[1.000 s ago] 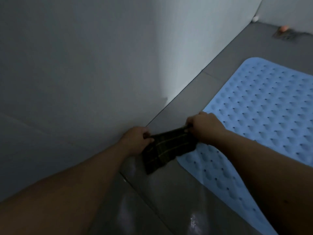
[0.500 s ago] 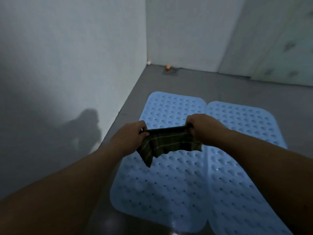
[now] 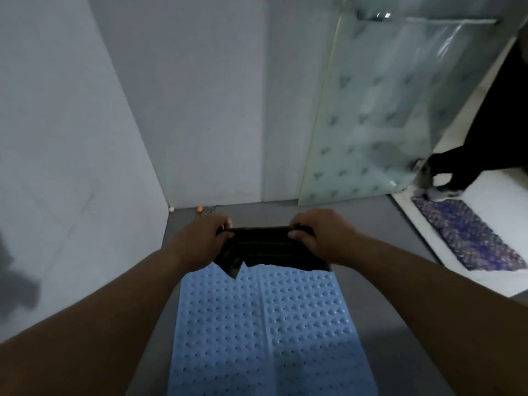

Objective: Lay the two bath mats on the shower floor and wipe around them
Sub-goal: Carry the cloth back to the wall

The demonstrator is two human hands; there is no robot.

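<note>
1. Bath mats (image 3: 265, 332): flat, edge to edge on the shower floor (image 3: 371, 224), directly below the grip.
2. Cloth (image 3: 268, 250): pinched taut at its top corners by left hand (image 3: 200, 238) and right hand (image 3: 320, 235), held off the floor.
3. Likely risks: snagging a mat edge while wiping, shifting it; slipping on wet floor.

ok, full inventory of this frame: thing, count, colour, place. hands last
bath mats: 2, light blue, side by side on the shower floor, centre
shower floor: 1, grey, around the mats
cloth: 1, dark plaid, held stretched above the mats' far end
floor drain: 1, dark, far left corner; small orange thing beside it
glass panel: 1, frosted, patterned, right
patterned mat: 1, dark purple, outside the shower, right
other person's legs: dark trousers, by that mat
walls: white, left and back
hands: left hand and right hand, each gripping a top corner of the cloth
</note>
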